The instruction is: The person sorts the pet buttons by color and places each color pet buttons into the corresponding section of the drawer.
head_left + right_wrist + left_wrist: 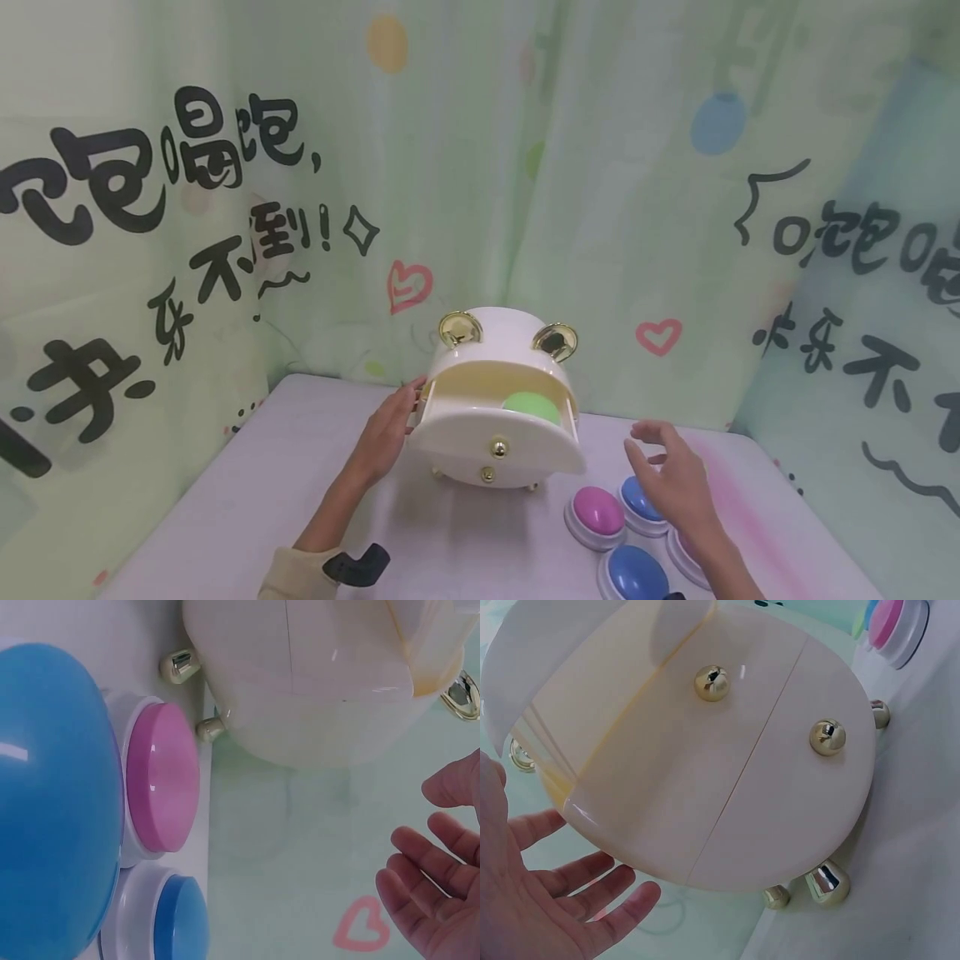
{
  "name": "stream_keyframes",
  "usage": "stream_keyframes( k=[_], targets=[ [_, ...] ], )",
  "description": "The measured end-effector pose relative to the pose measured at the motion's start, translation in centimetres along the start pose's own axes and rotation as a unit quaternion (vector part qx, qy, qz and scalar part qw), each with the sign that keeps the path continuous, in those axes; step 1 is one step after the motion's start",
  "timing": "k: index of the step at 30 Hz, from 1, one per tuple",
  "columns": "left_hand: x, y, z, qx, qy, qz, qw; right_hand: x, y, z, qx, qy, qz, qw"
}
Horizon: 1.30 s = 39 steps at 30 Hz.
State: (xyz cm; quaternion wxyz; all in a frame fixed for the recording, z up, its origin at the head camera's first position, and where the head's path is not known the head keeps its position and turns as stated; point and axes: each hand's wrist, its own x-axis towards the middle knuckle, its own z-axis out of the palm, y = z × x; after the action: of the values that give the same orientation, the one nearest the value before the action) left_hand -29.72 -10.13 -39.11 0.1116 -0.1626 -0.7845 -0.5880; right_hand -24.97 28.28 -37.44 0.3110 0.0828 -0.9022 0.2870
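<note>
A white rounded cabinet (472, 475) with gold ears (459, 327), gold knobs (498, 448) and small gold feet stands on the table. Its upper drawer (442, 427) is pulled out, and a light green rounded object (534, 406) shows inside; its kind is unclear. My left hand (384, 433) is at the cabinet's left side. In the left wrist view its fingers (622, 919) spread along the side, at least one seeming to touch. My right hand (675, 479) hovers to the right over the push buttons, fingers loosely bent and holding nothing.
Several dome push buttons sit front right: a pink button (598, 510), a blue button (637, 572), another blue button (639, 498), and one partly behind the right forearm. Printed curtains (480, 167) with writing and hearts enclose the table (450, 558) at the back and sides.
</note>
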Motion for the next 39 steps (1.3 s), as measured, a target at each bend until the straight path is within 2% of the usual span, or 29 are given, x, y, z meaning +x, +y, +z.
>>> stream_keyframes(
  k=[4, 9, 11, 16, 19, 34, 39],
  targets=[
    [-0.4, 1.5, -0.2, 0.004, -0.002, -0.004, 1.0, 0.1, 0.7, -0.1, -0.006, -0.003, 0.009, 1.0],
    [-1.2, 3.7, -0.6, 0.01, -0.012, -0.003, 0.9999, 0.3, 1.3, -0.4, -0.016, -0.015, 0.042, 0.999],
    [-1.1, 3.3, -0.5, 0.009, -0.01, -0.003, 0.9999, 0.3, 1.5, -0.5, -0.016, -0.02, 0.05, 0.998],
    [-0.2, 0.8, -0.1, 0.008, -0.002, 0.003, 1.0, 0.4, 2.0, -0.7, -0.021, -0.031, 0.067, 0.997],
    [0.0, 0.1, 0.0, 0.013, 0.0, 0.009, 0.9999, 0.5, 2.4, -0.9, -0.023, -0.037, 0.076, 0.996],
    [-0.1, 0.0, 0.0, 0.015, 0.003, 0.011, 0.9998, 0.6, 3.7, -1.5, -0.04, -0.069, 0.1, 0.992],
    [0.0, -0.1, -0.1, 0.01, 0.0, 0.012, 0.9999, 0.7, 4.5, -1.7, -0.044, -0.064, 0.096, 0.992]
  ],
)
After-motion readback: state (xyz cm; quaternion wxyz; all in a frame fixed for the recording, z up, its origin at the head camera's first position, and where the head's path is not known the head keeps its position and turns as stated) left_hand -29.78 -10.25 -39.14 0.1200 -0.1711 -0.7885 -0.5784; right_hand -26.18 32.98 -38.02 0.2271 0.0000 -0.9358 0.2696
